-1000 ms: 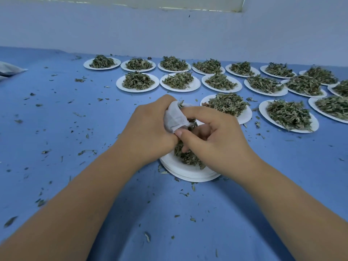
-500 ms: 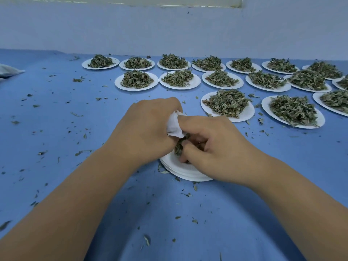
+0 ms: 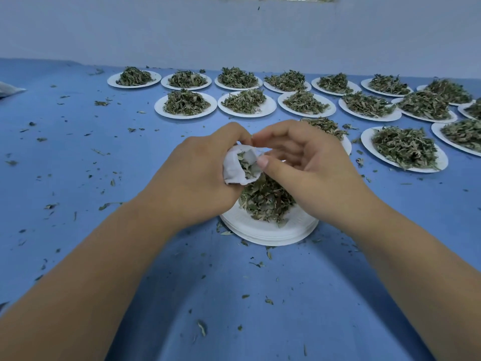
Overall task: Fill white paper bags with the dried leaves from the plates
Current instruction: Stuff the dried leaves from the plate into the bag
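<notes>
Head view. White paper bag (image 3: 234, 169), part-filled w/ leaves, is gripped in left hand (image 3: 197, 178) above plate stack (image 3: 270, 233) bearing dried leaves (image 3: 265, 201). Right hand (image 3: 307, 162) is held at bag mouth, fingers loosely curved. Further leaf-laden plates (image 3: 185, 104) are ranged behind on blue table (image 3: 78, 165).

Place: this is looking like a plain packing workroom where dried herbs are being portioned by hand.
Desk: a wide desk (image 3: 78, 165) under blue cloth is running back to a bare pale wall (image 3: 234, 35).
Batches: white paper plates (image 3: 159, 106) are sitting in rows across the far side, each carrying a similar heap of dried leaves (image 3: 186, 102).
Stack: a near pile of plates (image 3: 268, 234) is sitting stacked, with leaves lying on top.
Handwork: the left hand (image 3: 197, 175) is holding a small white paper bag (image 3: 231, 173) with leaves showing inside, and the right hand (image 3: 312, 162) is hovering at its mouth.
Litter: leaf crumbs (image 3: 201, 328) are lying scattered over the cloth.
</notes>
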{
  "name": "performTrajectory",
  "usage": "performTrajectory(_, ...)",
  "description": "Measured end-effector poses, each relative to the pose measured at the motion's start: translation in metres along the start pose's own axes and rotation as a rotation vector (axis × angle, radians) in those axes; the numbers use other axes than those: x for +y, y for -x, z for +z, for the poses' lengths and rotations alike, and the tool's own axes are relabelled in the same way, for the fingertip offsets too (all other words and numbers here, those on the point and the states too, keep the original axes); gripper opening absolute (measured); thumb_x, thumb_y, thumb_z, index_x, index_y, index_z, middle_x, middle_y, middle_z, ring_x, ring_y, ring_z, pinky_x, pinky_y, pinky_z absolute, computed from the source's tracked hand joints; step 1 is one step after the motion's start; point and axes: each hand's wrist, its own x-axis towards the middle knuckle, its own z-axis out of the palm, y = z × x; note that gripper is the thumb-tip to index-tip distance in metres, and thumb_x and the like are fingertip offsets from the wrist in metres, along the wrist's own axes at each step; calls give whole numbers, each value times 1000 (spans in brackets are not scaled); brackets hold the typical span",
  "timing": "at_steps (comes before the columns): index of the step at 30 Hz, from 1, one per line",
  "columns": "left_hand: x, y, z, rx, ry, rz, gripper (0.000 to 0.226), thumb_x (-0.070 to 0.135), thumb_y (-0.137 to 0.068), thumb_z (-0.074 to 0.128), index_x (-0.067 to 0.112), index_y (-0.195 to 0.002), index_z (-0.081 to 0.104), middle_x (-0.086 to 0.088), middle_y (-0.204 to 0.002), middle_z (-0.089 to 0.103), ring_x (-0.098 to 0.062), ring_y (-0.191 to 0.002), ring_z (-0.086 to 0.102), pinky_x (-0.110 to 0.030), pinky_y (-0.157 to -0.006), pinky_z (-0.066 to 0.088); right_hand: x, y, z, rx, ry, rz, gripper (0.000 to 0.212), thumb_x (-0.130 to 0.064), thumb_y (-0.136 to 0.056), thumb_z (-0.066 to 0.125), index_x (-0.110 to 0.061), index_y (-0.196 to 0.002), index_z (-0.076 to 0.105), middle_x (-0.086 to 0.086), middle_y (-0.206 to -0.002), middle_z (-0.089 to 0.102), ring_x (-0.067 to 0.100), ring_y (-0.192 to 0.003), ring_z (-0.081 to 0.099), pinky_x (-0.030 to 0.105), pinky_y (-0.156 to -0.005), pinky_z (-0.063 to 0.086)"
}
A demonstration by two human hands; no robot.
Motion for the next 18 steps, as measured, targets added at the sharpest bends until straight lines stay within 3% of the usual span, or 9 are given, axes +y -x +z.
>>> performTrajectory(6,3,2,-4,-46,8,12,37,28,-69,63,36,-102,48,9,-74,60,-11,-65,54,-42,-52,47,2,-3,-9,54,-45,-3,21,-3,-86,78,-24,-87,75,-1,-78,76,12,-72,71,23,-70,56)
performTrajectory(11,-2,1,-9,-20,-51,-16,38,23,-73,73,39,-100,52,11,-75,62,-10,-64,56,-42,-55,51,-1,-5,-20,27,-133,6,15,0,-88,70,-14,-86,72,4,-76,72,21,-77,77,32,-73,61)
performTrajectory(15,-8,0,-13,40,-77,-55,35,15,-74,72,36,-97,55,8,-75,63,-12,-64,56,-42,-58,52,1,-8,-26,26,-266,45,13,4,-83,70,-9,-83,70,8,-69,68,19,-65,71,26,-62,54)
performTrajectory(18,-10,0,-14,62,-95,-76,31,15,-75,71,35,-94,55,10,-71,61,-10,-64,54,-39,-56,50,4,-10,-31,31,-205,74,21,12,-88,65,-7,-82,68,7,-65,66,15,-60,66,27,-60,52)
